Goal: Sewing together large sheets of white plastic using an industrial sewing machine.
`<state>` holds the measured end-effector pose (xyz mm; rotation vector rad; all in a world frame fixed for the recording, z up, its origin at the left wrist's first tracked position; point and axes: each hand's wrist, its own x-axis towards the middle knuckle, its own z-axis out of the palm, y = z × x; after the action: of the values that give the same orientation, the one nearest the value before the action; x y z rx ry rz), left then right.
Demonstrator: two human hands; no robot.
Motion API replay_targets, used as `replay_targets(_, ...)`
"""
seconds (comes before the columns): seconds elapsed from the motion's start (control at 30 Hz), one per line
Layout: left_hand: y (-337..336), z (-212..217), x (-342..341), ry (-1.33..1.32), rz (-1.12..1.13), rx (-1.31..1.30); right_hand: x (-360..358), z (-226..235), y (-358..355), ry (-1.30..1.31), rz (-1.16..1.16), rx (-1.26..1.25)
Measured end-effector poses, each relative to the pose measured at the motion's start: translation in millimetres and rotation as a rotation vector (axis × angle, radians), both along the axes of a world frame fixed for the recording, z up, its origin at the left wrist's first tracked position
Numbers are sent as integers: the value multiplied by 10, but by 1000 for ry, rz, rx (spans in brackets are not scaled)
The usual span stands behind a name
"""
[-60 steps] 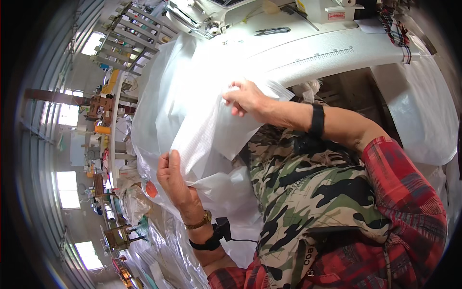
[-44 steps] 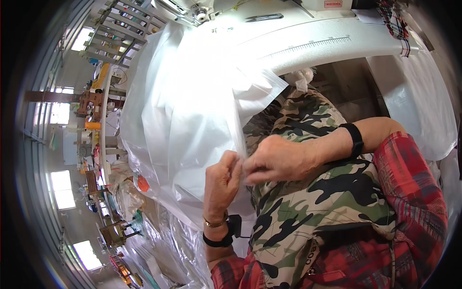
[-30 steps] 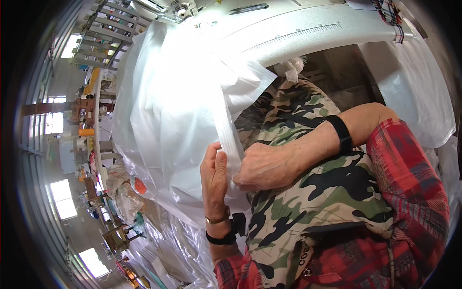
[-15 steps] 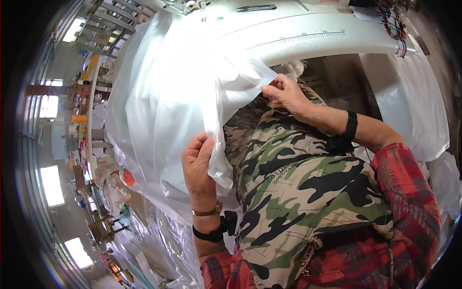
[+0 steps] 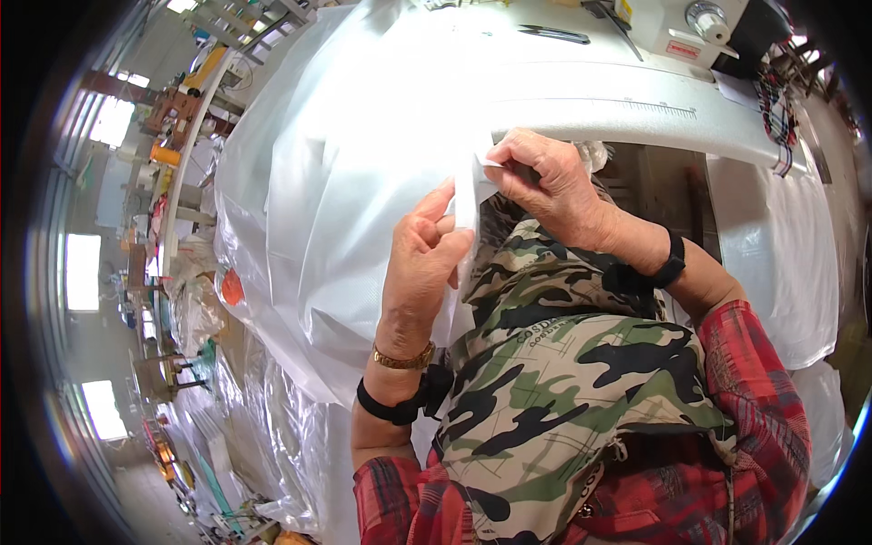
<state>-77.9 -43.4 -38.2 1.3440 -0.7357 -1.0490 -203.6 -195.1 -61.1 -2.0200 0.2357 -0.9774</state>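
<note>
A large sheet of thin white, semi-see-through material (image 5: 309, 209) drapes over the table's left side and down toward my lap. Its near edge shows as a narrow folded strip (image 5: 466, 200). My left hand (image 5: 422, 250) grips this strip between thumb and fingers, the index finger pointing up along it. A little farther off and to the right, my right hand (image 5: 549, 186) pinches the edge of the same sheet, fingers curled in. The two hands are close together, apart by about a hand's width. Strong light washes out the sheet's far part.
The white sewing table (image 5: 590, 95) has a printed ruler scale along its near edge. On it lie black thread snips (image 5: 554, 34), beside a sewing machine (image 5: 699, 32). A plaid cloth strip (image 5: 777, 118) hangs at the right. More clear plastic (image 5: 777, 254) hangs below; a camouflage apron (image 5: 581, 363) covers my lap.
My left hand has moved up and right along the sheet's edge, and my right hand has turned, curling its fingers in. The hands are nearer each other; the view has shifted.
</note>
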Motion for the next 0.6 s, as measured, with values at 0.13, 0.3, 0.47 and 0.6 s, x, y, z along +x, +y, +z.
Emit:
replay_targets(0.13,19,72,-33,-53,-1,13,110,-11,72,-19,-28,-206)
replay_targets(0.3,41,21,55,9,-35,-16,137,-61,146,-38,-81,-376)
replay_targets(0.47,-170,-14,68,-7,172,-39,222,-131,178,-63,-76,-558)
replay_targets(0.6,-238,-130,155,9,249,-125,220,-115,73,-72,-26,-436)
